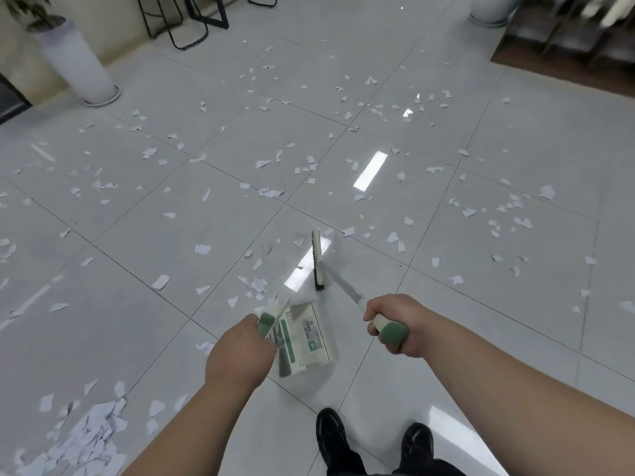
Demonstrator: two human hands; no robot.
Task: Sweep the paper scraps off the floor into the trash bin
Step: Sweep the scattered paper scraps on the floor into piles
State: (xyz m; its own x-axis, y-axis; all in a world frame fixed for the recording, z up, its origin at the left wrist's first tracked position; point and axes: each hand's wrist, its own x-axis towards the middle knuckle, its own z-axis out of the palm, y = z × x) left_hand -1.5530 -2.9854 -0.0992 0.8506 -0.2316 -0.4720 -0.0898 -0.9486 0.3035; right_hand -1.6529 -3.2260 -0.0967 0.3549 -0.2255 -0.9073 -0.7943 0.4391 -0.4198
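My right hand (pixel 395 326) grips the green-capped handle of a broom, whose head (pixel 318 259) rests on the tiles ahead of me with its bristles facing left. In my left hand (pixel 240 348) I hold the green handle of a cream dustpan (pixel 305 338), which hangs just above the floor between my hands. White paper scraps (pixel 256 285) lie scattered over the grey floor on all sides. A thicker heap of scraps (pixel 89 438) sits at the lower left. No trash bin is in view.
A tall white planter (pixel 77 60) stands at the back left beside black chair and table legs (pixel 192 25). Another white pot (pixel 489 12) and a dark shelf unit (pixel 570 32) are at the back right. My black shoes (pixel 374 441) show at the bottom.
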